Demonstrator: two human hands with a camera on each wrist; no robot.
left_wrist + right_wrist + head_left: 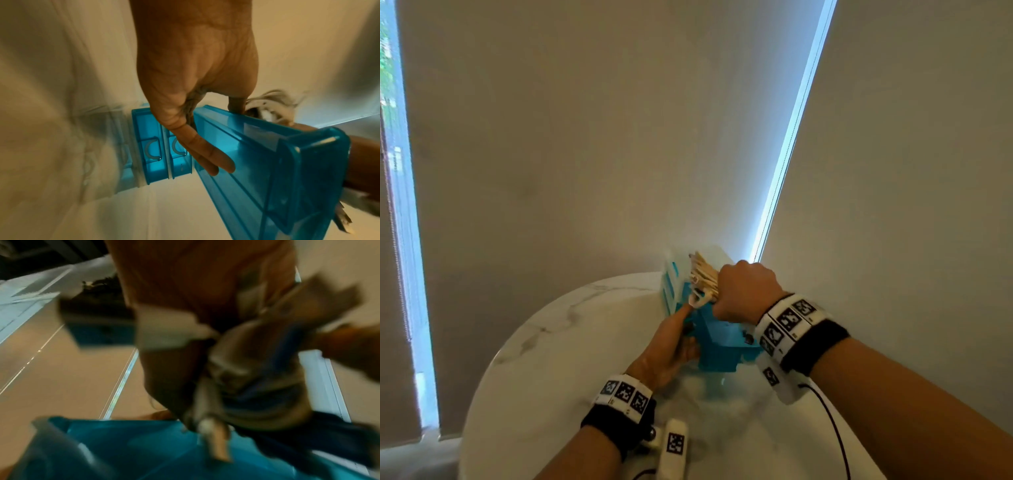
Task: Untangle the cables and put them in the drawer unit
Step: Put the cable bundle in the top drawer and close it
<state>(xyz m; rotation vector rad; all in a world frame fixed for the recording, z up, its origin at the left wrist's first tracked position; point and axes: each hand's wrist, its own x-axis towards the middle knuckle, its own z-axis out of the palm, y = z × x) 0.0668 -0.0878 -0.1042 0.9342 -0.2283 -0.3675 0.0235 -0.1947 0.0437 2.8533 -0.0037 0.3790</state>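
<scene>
The right hand [744, 291] is clenched around a bundle of pale cables [703, 275], holding it just above the open blue drawer [717, 346] of the drawer unit [671, 284] on the table [544, 359]; the left hand [671, 346] grips the drawer's side wall, thumb over its rim. I would keep that drawer steady and tuck the loose plug end in first. The right wrist view is smeared, so I cannot tell whether the cables are fully untangled

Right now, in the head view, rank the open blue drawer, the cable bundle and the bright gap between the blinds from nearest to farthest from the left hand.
1. open blue drawer: gripped by the left hand, at its right side.
2. cable bundle: just above, held in the right hand.
3. bright gap between the blinds: far behind the table, up and to the right.
</scene>
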